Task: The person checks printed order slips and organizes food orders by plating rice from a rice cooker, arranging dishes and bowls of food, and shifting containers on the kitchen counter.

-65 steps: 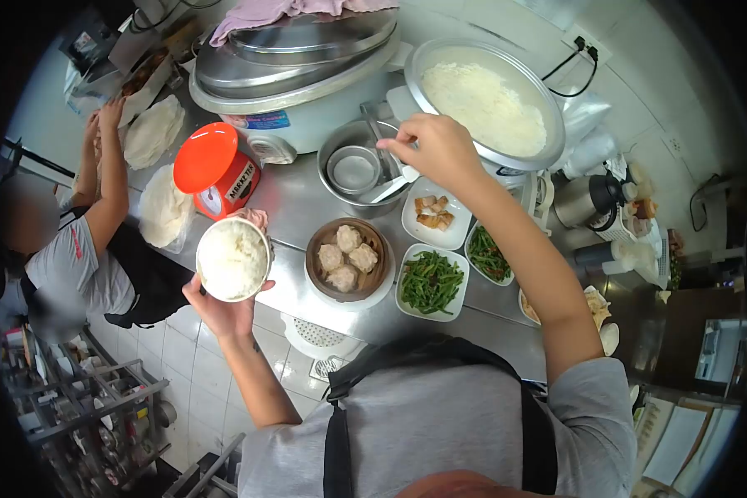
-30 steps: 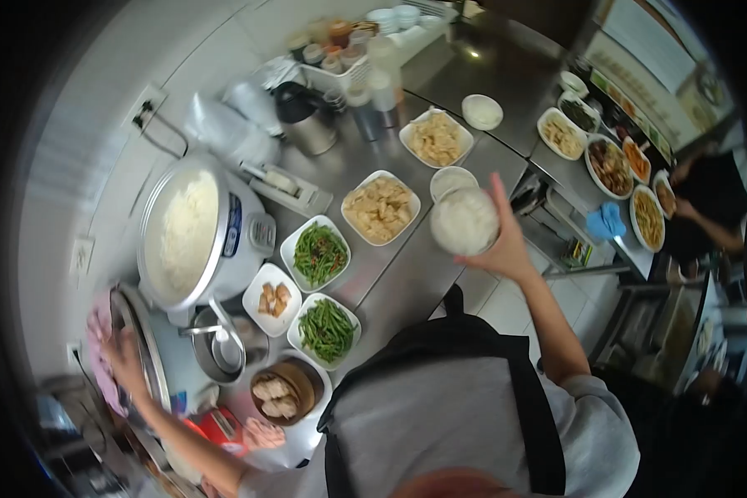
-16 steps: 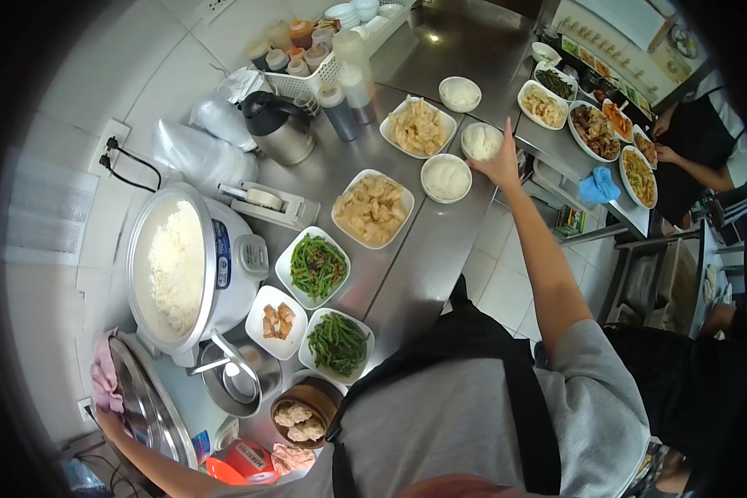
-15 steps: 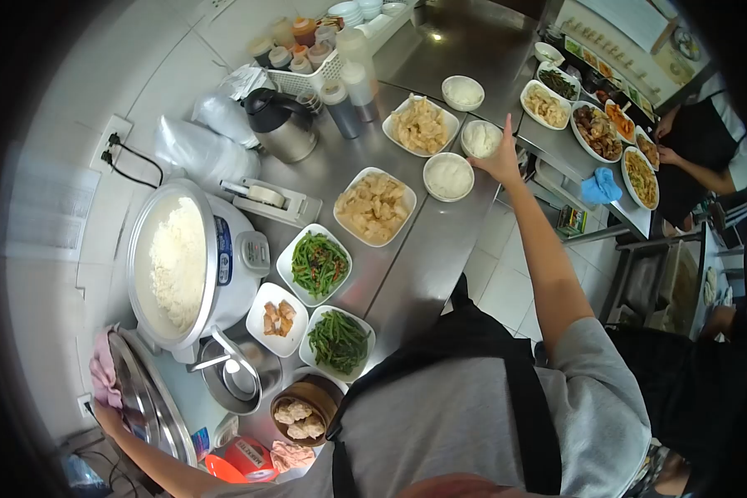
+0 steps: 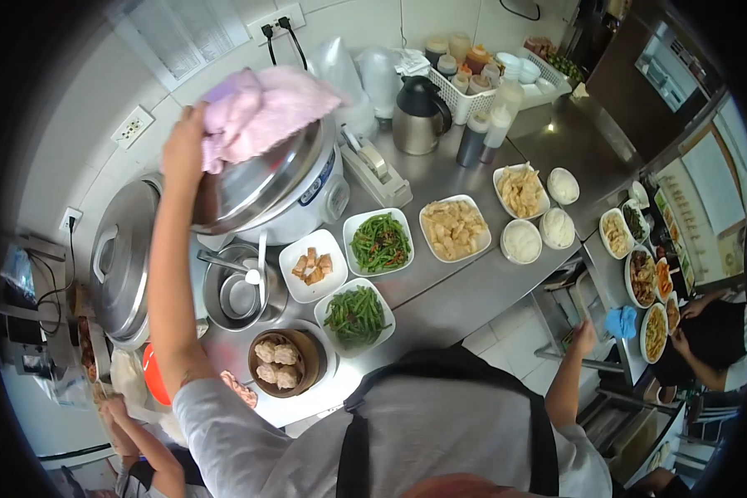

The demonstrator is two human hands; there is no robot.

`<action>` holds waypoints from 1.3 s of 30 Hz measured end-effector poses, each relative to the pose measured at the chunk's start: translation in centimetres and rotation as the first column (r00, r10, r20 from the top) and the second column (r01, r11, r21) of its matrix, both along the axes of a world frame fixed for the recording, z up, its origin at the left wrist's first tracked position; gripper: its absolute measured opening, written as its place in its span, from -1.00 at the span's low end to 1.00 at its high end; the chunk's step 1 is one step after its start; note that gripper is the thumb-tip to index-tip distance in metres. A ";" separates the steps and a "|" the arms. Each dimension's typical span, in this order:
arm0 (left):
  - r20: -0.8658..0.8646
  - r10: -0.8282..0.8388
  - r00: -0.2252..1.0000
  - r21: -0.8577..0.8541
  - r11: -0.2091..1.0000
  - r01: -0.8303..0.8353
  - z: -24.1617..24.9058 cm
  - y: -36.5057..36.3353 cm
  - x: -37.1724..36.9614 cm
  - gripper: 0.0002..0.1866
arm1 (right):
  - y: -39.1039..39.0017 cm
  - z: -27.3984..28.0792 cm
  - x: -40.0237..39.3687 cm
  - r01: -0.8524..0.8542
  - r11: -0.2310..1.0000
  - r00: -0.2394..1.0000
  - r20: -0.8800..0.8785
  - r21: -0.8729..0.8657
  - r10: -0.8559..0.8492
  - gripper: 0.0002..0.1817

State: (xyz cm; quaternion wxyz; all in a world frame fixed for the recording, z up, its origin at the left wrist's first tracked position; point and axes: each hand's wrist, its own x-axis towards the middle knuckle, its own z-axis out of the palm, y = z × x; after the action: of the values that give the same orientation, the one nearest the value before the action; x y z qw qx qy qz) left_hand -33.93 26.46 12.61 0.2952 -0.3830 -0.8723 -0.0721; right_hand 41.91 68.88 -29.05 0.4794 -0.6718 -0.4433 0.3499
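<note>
My left hand (image 5: 184, 148) is closed on a pink cloth (image 5: 266, 112) at the near side of a metal lid (image 5: 261, 187). The tilted lid covers most of the white rice cooker (image 5: 330, 187), and the rice is hidden. At the right, my right hand (image 5: 585, 336) hangs beyond the steel counter's edge, its fingers curled and too small to read. The closest dishes to it are two rice bowls, one of them a round white bowl (image 5: 521, 241). Green vegetables (image 5: 380, 242), brown pieces (image 5: 311, 266) and pale slices (image 5: 454, 230) fill square dishes.
A bamboo steamer (image 5: 286, 363) with dumplings and a metal pot (image 5: 239, 292) stand near the front. Behind are a thermos jug (image 5: 417, 116), bottles and a tape dispenser (image 5: 378, 172). Co-workers' arms show at lower left and far right, beside a second table (image 5: 607, 286) with dishes.
My left hand has brought the lid and pink cloth up over the cooker. My right hand has left the rice bowl and moved past the counter edge. The view has turned left.
</note>
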 end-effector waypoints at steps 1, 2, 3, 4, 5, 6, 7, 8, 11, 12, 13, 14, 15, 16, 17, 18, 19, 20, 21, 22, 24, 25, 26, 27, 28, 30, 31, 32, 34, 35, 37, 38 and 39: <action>-0.060 0.058 0.997 -0.030 0.998 -0.060 -1.2 0.8 -0.6 -0.61 | -1.1 -3.1 3.1 0.096 0.990 0.995 -0.021 -0.100 -0.099 -0.70; -0.119 0.108 0.987 -0.061 0.991 -0.116 -2.6 1.8 -1.1 -0.62 | -2.7 -6.5 6.3 0.119 0.972 0.980 -0.132 -0.204 -0.148 -0.70; -0.114 0.111 0.987 -0.039 0.993 -0.116 -4.0 2.2 -1.7 -0.62 | -4.5 -9.2 9.0 0.103 0.948 0.959 -0.222 -0.300 -0.174 -0.68; -0.106 0.108 0.989 -0.022 0.994 -0.111 -5.3 2.0 -3.0 -0.62 | -6.8 -11.1 11.3 0.054 0.920 0.943 -0.283 -0.388 -0.174 -0.64; -0.098 0.097 0.990 -0.009 0.995 -0.099 -6.4 2.1 -4.3 -0.62 | -10.1 -10.0 11.6 -0.080 0.872 0.944 -0.317 -0.484 -0.090 -0.57; -0.020 0.111 0.994 -0.073 0.991 -0.112 -6.9 2.2 -5.0 -0.60 | -13.5 -8.6 11.7 -0.217 0.798 0.935 -0.355 -0.563 0.005 -0.46; 0.049 0.118 0.992 -0.136 0.985 -0.110 -7.2 2.1 -5.7 -0.57 | -15.4 -8.3 12.7 -0.233 0.662 0.944 -0.330 -0.713 -0.024 -0.42; 0.101 0.000 0.995 -0.012 1.000 0.001 -8.7 1.6 -8.3 -0.54 | -17.3 -8.3 13.4 -0.245 0.508 0.947 -0.316 -0.826 -0.056 -0.38; -0.001 0.101 0.995 -0.083 0.992 -0.100 -10.9 1.4 -11.5 -0.52 | -21.1 -7.9 12.6 -0.191 0.240 0.981 -0.190 -0.952 0.026 -0.30; -0.061 0.104 0.993 -0.086 0.990 -0.109 -10.8 1.8 -11.5 -0.53 | -21.9 -8.0 11.8 -0.146 0.180 0.987 -0.130 -0.973 0.097 -0.28; -0.107 0.087 0.990 -0.069 0.993 -0.095 -10.8 1.7 -11.4 -0.54 | -21.8 -9.0 11.4 -0.141 0.162 0.986 -0.125 -0.977 0.108 -0.26; -0.144 0.085 0.986 -0.054 0.994 -0.093 -11.0 1.7 -11.0 -0.55 | -21.3 -9.9 11.4 -0.129 0.140 0.985 -0.110 -0.982 0.132 -0.23; -0.133 0.093 0.987 -0.034 0.995 -0.098 -11.0 2.0 -10.6 -0.55 | -20.5 -10.4 11.5 -0.115 0.116 0.982 -0.095 -0.987 0.164 -0.21; -0.119 0.107 0.987 -0.021 0.994 -0.110 -10.9 2.1 -10.1 -0.56 | -18.3 -10.0 11.0 -0.119 0.104 0.970 -0.093 -0.987 0.225 -0.24; -0.108 0.123 0.987 -0.015 0.992 -0.125 -10.6 2.4 -10.0 -0.57 | -16.3 -9.8 10.2 -0.123 0.085 0.953 -0.094 -0.989 0.288 -0.27; -0.099 0.158 0.982 -0.027 0.987 -0.162 -10.1 2.7 -9.7 -0.57 | -14.7 -11.4 10.1 -0.144 0.312 0.889 0.015 -0.939 0.457 -0.25; -0.088 0.200 0.976 -0.035 0.978 -0.204 -9.8 2.9 -9.3 -0.58 | -12.6 -13.2 10.1 -0.205 0.516 0.796 0.165 -0.832 0.582 -0.23; -0.076 0.241 0.968 -0.041 0.969 -0.244 -9.8 3.3 -9.2 -0.59 | -10.8 -12.8 8.9 -0.183 0.797 0.718 0.475 -0.576 0.508 -0.35; -0.016 0.283 0.959 -0.027 0.959 -0.284 -10.2 3.5 -9.9 -0.60 | -8.1 -10.1 7.4 -0.160 0.838 0.653 0.580 -0.522 0.487 -0.47; 0.044 0.322 0.946 -0.018 0.947 -0.322 -10.6 3.3 -11.4 -0.61 | -5.9 -7.2 5.9 -0.216 0.910 0.710 0.583 -0.355 0.395 -0.52; 0.066 0.439 0.896 -0.049 0.898 -0.437 -10.3 4.9 -10.5 -0.63 | -1.8 1.2 2.1 -0.289 0.948 0.733 0.606 -0.131 0.307 -0.60; 0.027 0.522 0.853 -0.081 0.851 -0.518 -9.2 5.9 -7.8 -0.64 | 0.2 4.9 1.0 -0.333 0.939 0.694 0.650 -0.090 0.309 -0.62; -0.015 0.603 0.798 -0.109 0.792 -0.600 -8.5 6.8 -5.3 -0.65 | 1.8 7.8 0.3 -0.351 0.936 0.693 0.673 0.000 0.260 -0.60; -0.152 0.625 0.766 -0.166 0.748 -0.643 -9.1 7.0 -5.9 -0.61 | 3.2 10.1 -0.3 -0.371 0.925 0.694 0.687 0.088 0.213 -0.57; -0.214 0.555 0.804 -0.088 0.808 -0.582 -8.6 8.5 -4.1 -0.58 | 4.2 11.4 -0.6 -0.387 0.906 0.699 0.695 0.172 0.167 -0.55; -0.346 0.417 0.840 0.042 0.902 -0.430 -6.9 13.2 1.0 -0.52 | 6.2 12.7 -0.4 -0.379 0.884 0.682 0.729 0.273 0.067 -0.48; -0.330 0.310 0.892 0.078 0.950 -0.301 -6.0 15.9 3.2 -0.50 | 7.8 13.3 -0.1 -0.379 0.864 0.672 0.740 0.332 0.010 -0.44; -0.319 0.197 0.927 0.120 0.979 -0.167 -4.8 19.1 5.4 -0.47 | 9.2 13.3 0.6 -0.384 0.874 0.664 0.747 0.299 0.036 -0.42; -0.231 -0.045 0.972 0.135 0.988 0.077 -1.4 26.3 12.2 -0.51 | 10.5 12.2 2.1 -0.384 0.895 0.650 0.755 0.228 0.086 -0.38; -0.203 -0.142 0.969 0.138 0.975 0.172 0.3 29.9 15.3 -0.56 | 11.0 12.4 2.5 -0.395 0.890 0.687 0.716 0.228 0.122 -0.38; -0.151 -0.302 0.941 0.159 0.932 0.325 2.5 36.5 20.2 -0.63 | 11.4 13.4 3.3 -0.442 0.861 0.723 0.668 0.251 0.176 -0.39; -0.129 -0.364 0.922 0.175 0.907 0.382 3.3 39.6 22.0 -0.66 | 11.3 13.9 3.4 -0.465 0.846 0.738 0.641 0.261 0.208 -0.39; -0.136 -0.424 0.895 0.166 0.881 0.442 3.8 42.7 23.2 -0.68 | 11.0 14.5 3.5 -0.507 0.822 0.722 0.648 0.258 0.242 -0.40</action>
State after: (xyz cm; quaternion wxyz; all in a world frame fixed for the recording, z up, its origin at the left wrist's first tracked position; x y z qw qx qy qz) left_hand -10.69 69.17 16.38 0.3489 -0.5409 -0.7382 -0.2018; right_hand 45.38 79.91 -14.51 0.3670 -0.5204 -0.7628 0.1124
